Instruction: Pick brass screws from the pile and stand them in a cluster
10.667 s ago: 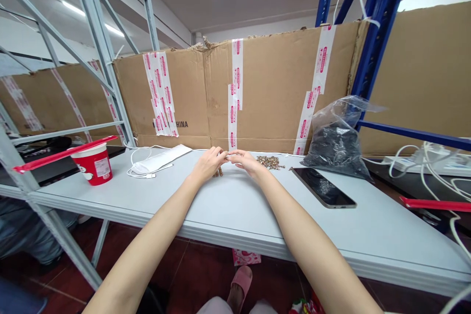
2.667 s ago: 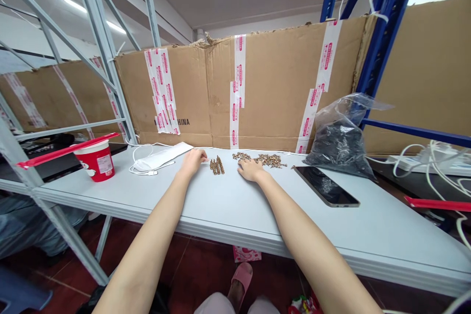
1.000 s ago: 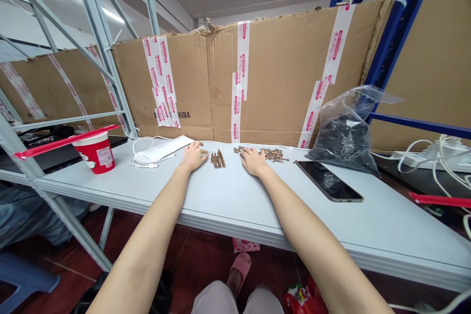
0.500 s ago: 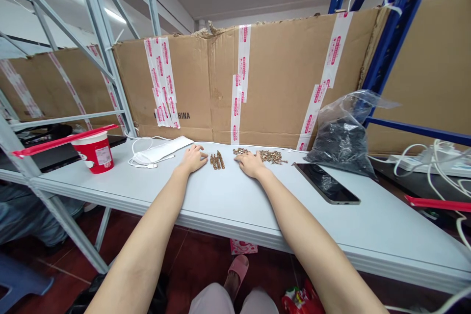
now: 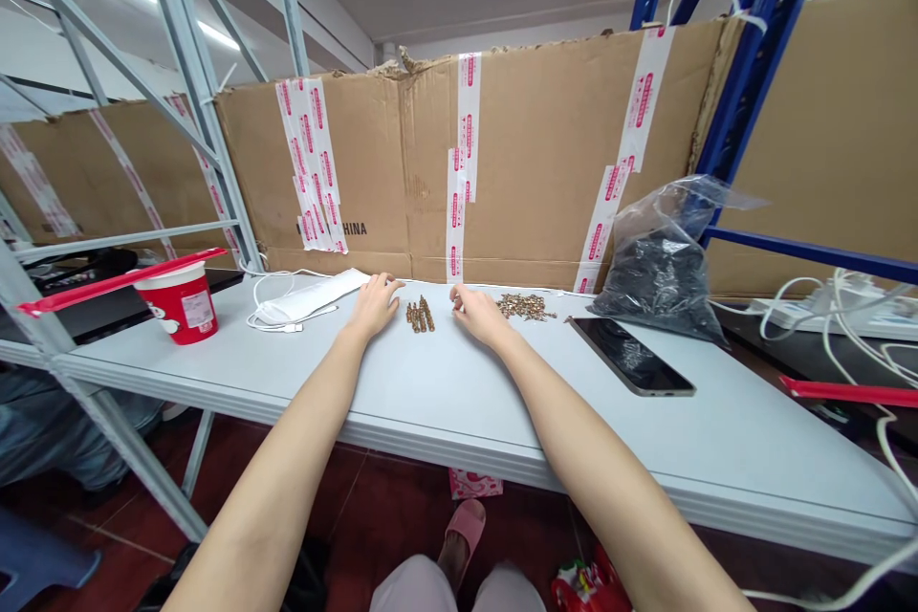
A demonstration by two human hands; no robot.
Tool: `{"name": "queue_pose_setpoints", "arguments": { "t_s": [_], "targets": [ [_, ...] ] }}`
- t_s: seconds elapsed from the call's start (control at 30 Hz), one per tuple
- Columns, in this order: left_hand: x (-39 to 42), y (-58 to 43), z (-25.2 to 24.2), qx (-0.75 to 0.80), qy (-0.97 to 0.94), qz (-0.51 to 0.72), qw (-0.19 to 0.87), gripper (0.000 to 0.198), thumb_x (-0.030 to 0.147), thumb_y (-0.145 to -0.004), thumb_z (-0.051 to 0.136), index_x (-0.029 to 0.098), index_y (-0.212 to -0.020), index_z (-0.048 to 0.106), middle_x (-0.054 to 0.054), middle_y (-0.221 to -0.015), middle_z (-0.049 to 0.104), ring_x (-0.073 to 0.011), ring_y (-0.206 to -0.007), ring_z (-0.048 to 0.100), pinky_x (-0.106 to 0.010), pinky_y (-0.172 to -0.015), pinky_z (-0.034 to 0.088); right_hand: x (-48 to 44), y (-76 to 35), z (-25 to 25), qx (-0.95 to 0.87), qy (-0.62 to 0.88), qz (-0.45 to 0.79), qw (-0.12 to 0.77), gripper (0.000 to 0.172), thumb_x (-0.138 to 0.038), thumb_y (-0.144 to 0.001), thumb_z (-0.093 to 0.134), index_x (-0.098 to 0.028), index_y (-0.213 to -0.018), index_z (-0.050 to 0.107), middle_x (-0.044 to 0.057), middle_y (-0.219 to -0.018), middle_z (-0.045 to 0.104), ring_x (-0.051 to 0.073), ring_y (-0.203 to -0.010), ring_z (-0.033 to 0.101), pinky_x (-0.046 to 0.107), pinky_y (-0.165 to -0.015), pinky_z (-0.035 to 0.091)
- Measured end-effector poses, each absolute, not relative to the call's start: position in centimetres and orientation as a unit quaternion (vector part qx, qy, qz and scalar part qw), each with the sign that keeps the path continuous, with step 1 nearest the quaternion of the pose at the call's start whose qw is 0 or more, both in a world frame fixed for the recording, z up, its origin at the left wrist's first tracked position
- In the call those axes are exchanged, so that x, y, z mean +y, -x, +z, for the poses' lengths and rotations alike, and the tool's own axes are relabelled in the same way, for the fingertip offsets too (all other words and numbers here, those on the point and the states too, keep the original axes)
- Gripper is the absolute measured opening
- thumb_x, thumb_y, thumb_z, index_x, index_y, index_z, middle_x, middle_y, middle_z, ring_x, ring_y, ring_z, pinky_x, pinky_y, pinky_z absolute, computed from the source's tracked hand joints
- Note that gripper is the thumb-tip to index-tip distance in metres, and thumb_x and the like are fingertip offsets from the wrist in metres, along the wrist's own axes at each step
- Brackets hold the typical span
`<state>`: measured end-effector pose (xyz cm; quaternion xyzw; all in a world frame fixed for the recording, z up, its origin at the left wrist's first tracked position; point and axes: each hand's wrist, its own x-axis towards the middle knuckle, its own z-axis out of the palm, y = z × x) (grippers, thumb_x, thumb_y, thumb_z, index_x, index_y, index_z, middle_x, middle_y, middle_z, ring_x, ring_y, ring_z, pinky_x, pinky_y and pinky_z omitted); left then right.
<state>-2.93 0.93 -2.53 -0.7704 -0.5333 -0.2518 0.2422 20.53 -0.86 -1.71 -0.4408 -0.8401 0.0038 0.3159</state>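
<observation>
A small bunch of brass-coloured screws (image 5: 420, 316) lies side by side on the white table (image 5: 459, 402). My left hand (image 5: 375, 303) rests just left of that bunch, fingers stretched out flat, holding nothing. A loose heap of the same screws (image 5: 526, 307) lies further right. My right hand (image 5: 475, 314) sits between bunch and heap with its fingers curled down onto the table at the heap's left edge; whether it holds a screw is hidden.
A clear bag of dark small parts (image 5: 664, 273) leans against the taped cardboard wall (image 5: 531, 153). A phone (image 5: 631, 356) lies face up on the right. A red paper cup (image 5: 179, 301), a white pouch with cable (image 5: 308, 298) and white cables (image 5: 846, 316) flank the work area.
My right hand has drawn slightly left from the heap toward the bunch. The left hand stays flat beside the bunch. Earlier both hands met over the screws.
</observation>
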Motion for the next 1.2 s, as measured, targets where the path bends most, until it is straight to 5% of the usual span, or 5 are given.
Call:
{"name": "queue_pose_setpoints", "arguments": {
  "t_s": [0.17, 0.3, 0.43, 0.7, 1.2],
  "targets": [
    [-1.2, 0.5, -0.8, -0.475, 0.749, -0.342, 0.311, 0.025, 0.023, -0.086, 0.039, 0.018, -0.104, 0.054, -0.009, -0.102, 0.051, -0.0215, -0.092, 0.045, -0.034, -0.077, 0.036, -0.8, -18.7, -0.8, -0.721, 0.365, 0.21, 0.551, 0.031, -0.015, -0.073, 0.05, -0.02, -0.102, 0.06, 0.003, -0.081, 0.066, 0.015, -0.075, 0.059, 0.029, -0.076, 0.043],
    [-2.5, -1.3, -0.3, -0.391, 0.778, -0.342, 0.354, 0.025, 0.034, -0.085, 0.044, 0.018, -0.1, 0.055, -0.009, -0.099, 0.054, -0.02, -0.086, 0.047, -0.032, -0.073, 0.035, -0.6, -17.4, -0.6, -0.641, 0.314, 0.38, 0.589, 0.009, -0.021, -0.063, 0.062, -0.019, -0.07, 0.066, 0.002, -0.072, 0.067, 0.016, -0.072, 0.061, 0.032, -0.076, 0.046],
    [-2.7, -2.1, -0.2, -0.338, 0.777, -0.365, 0.386, 0.026, 0.037, -0.082, 0.048, 0.017, -0.098, 0.055, -0.009, -0.098, 0.055, -0.0191, -0.085, 0.048, -0.031, -0.073, 0.035, -1.1, -17.1, -0.3, -0.573, 0.278, 0.472, 0.609, 0.019, -0.029, -0.053, 0.071, -0.017, -0.067, 0.065, 0.003, -0.069, 0.067, 0.016, -0.069, 0.061, 0.032, -0.074, 0.047],
    [-2.8, -2.2, -0.2, -0.366, 0.769, -0.356, 0.384, 0.02, 0.032, -0.087, 0.042, 0.019, -0.096, 0.055, -0.008, -0.097, 0.058, -0.0177, -0.087, 0.049, -0.031, -0.075, 0.034, -2.3, -17.3, 0.4, -0.543, 0.273, 0.537, 0.585, 0.027, -0.031, -0.043, 0.075, -0.018, -0.059, 0.058, 0.0, -0.064, 0.064, 0.015, -0.072, 0.059, 0.031, -0.076, 0.043],
    [-2.1, -2.0, -0.4, -0.366, 0.805, -0.271, 0.379, 0.023, 0.024, -0.091, 0.031, 0.018, -0.084, 0.052, -0.006, -0.081, 0.053, -0.0158, -0.071, 0.045, -0.027, -0.065, 0.035, -3.6, -18.3, 1.3, -0.563, 0.384, 0.544, 0.489, 0.02, -0.026, -0.059, 0.059, -0.022, -0.075, 0.047, -0.006, -0.067, 0.059, 0.013, -0.075, 0.056, 0.028, -0.074, 0.031]
  ]
}}
